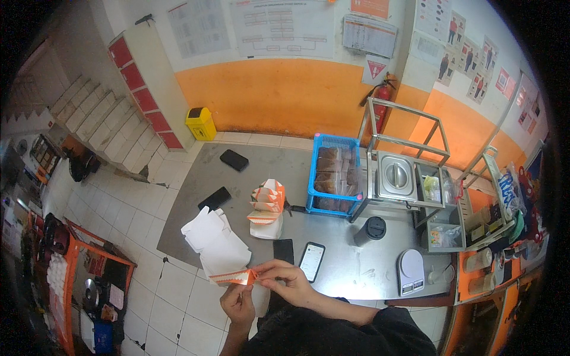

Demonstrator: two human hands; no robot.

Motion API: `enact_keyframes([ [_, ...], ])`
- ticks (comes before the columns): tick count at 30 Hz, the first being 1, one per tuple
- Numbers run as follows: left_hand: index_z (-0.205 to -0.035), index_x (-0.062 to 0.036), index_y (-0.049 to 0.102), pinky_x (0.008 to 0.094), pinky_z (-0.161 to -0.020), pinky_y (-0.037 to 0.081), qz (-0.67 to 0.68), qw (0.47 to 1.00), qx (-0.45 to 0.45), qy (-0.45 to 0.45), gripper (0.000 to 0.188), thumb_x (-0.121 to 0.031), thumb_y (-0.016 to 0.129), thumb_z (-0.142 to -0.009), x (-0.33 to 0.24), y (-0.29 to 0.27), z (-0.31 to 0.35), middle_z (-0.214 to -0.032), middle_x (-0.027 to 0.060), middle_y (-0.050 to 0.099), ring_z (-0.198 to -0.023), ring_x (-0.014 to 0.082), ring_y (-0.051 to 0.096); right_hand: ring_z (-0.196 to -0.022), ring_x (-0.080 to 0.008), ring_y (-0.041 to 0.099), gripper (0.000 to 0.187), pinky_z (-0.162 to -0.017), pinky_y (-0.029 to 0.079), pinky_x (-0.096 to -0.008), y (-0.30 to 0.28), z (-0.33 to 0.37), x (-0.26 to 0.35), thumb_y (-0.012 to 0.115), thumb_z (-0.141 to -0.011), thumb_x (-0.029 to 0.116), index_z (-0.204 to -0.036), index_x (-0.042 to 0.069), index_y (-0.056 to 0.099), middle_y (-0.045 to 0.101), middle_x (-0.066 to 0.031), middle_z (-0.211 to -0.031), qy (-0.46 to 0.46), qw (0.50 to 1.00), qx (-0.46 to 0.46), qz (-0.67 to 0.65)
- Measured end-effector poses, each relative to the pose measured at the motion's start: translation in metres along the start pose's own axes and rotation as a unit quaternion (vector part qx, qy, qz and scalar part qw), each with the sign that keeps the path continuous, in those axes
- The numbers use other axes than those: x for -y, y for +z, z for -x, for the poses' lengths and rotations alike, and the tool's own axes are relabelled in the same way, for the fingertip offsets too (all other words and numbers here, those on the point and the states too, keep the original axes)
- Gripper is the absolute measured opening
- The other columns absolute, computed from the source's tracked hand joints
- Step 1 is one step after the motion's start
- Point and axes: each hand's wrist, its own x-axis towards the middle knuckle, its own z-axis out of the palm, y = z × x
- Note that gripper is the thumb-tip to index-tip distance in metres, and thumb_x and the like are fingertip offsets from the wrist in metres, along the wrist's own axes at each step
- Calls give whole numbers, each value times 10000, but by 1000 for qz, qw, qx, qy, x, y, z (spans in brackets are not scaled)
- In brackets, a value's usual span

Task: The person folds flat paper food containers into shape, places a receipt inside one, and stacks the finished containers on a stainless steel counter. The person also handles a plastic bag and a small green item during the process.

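Note:
Near the front edge of the steel table, both my hands hold a small orange-and-white paper food carton. The fingers of my left hand pinch it from below. My right hand closes its fingertips on the carton's right end. Just beyond lie flat, unfolded white cartons, fanned over the table's left edge; how far the held carton overlaps them I cannot tell. Farther back, several folded orange-and-white cartons are stacked together.
On the steel table are two dark phones, a lit phone, a dark tumbler, a white scale and a blue basket of bagged brown food. A metal rack with lidded pan stands at right.

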Motion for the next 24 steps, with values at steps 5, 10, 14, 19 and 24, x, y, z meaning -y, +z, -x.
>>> enact_keyframes([
  [5,-902,24,711,324,-675,492,-58,997,7,50,97,-37,755,-841,-1,-3,-6,-874,116,705,-784,175,649,-1208,-249,588,157,-1022,480,-384,0,1,-1,699,-932,127,-1057,43,741,620,-136,-1278,6,999,25,-19],
  [10,-1024,50,693,316,-796,524,86,994,64,-36,178,-16,744,-867,3,-9,-5,-991,124,717,-924,176,670,-1220,-260,584,138,-1029,478,-397,2,2,1,715,-916,108,-1039,47,730,616,-140,-1285,-15,999,42,-8],
  [14,-1095,56,676,320,-853,536,70,992,89,-54,191,-15,688,-917,11,-14,-2,-1061,130,710,-966,182,678,-1238,-271,578,130,-1035,472,-401,3,2,-1,729,-905,110,-1016,46,704,609,-151,-1298,-12,999,28,-28],
  [19,-1140,59,652,319,-843,540,121,983,97,-98,199,-20,626,-959,11,-2,5,-1066,139,699,-953,190,684,-1221,-299,598,195,-1015,482,-419,10,2,1,721,-906,100,-1089,47,678,597,-151,-1339,-45,999,-3,-27],
  [24,-1152,70,634,317,-822,554,52,985,161,-46,200,-1,593,-970,-2,-6,-4,-1037,147,696,-922,209,693,-1078,-288,679,325,-926,528,-378,-4,-2,0,724,-908,136,-1214,41,670,666,-180,-1244,16,997,-7,71],
])
